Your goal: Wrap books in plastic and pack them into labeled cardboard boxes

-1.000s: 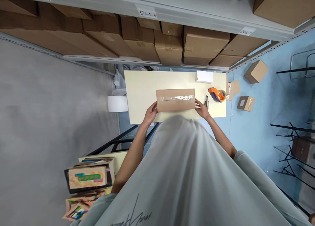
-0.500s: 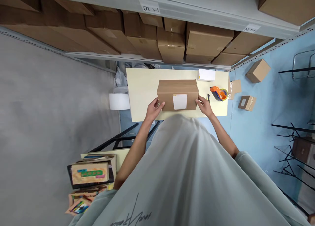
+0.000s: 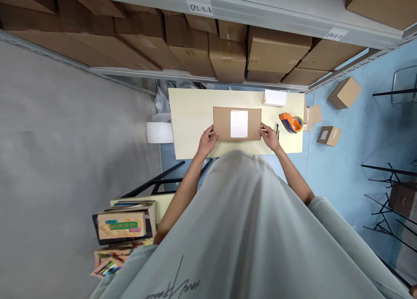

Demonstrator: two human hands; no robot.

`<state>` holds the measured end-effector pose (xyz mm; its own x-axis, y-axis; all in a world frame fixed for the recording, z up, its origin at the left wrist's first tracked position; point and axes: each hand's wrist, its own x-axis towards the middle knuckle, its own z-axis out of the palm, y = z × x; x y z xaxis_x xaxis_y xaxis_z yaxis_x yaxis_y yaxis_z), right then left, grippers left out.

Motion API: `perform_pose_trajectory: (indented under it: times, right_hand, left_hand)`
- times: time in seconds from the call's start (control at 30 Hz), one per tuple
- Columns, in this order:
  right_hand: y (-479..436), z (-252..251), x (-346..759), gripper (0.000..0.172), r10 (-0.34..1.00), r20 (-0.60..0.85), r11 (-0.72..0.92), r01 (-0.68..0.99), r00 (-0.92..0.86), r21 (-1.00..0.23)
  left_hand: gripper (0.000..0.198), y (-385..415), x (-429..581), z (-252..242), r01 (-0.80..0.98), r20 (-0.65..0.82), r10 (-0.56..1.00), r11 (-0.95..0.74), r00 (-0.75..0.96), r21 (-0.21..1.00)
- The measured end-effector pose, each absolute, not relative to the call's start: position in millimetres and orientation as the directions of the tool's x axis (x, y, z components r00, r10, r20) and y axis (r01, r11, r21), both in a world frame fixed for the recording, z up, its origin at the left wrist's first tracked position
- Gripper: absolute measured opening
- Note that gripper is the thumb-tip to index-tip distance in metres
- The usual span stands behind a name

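Between my two hands is a brown cardboard box (image 3: 222,123) with a white label (image 3: 239,124) on the face turned up toward me. My left hand (image 3: 207,141) grips the box's left end, fingers on its edge and thumb at the near corner. At the opposite end, my right hand (image 3: 270,137) is closed on the right edge. Just right of that hand a cutter knife (image 3: 276,129) lies on the table. An orange tape dispenser (image 3: 289,122) with a roll of tape sits farther right. Whether the box touches the tabletop is hard to make out.
The cream table (image 3: 190,112) stands below a metal shelf (image 3: 260,14) packed with cardboard boxes (image 3: 280,51). A white box (image 3: 275,98) is at the table's back edge, and a white roll (image 3: 159,133) at its left. Small cartons (image 3: 329,136) lie on the blue floor.
The cardboard box has been tipped so its labelled face now points up at me; its top face no longer shows. Both hands still hold its ends.
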<state>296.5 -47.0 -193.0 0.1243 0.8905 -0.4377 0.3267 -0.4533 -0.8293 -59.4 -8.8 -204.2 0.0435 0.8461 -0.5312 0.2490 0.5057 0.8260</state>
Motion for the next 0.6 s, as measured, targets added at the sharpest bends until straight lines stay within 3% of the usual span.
perform_pose_trajectory:
  times: [0.13, 0.23, 0.4, 0.6]
  right_hand:
    - [-65, -191, 295, 0.092, 0.844, -0.533, -0.531, 0.232, 0.059, -0.815]
    - [-77, -189, 290, 0.101, 0.818, -0.575, -0.563, 0.245, 0.027, -0.789]
    - [-82, -190, 281, 0.081, 0.826, -0.558, -0.554, 0.307, 0.084, -0.774]
    - [-65, -170, 287, 0.065, 0.892, -0.429, -0.448, 0.384, 0.141, -0.807]
  left_hand:
    - [0.099, -18, -63, -204, 0.204, -0.574, 0.811, 0.547, 0.111, 0.812]
    - [0.103, -24, -61, -205, 0.208, -0.627, 0.763, 0.595, 0.158, 0.776]
    - [0.089, -28, -54, -208, 0.229, -0.638, 0.764, 0.606, 0.101, 0.762]
    - [0.069, -19, -59, -192, 0.315, -0.547, 0.836, 0.511, 0.034, 0.8]
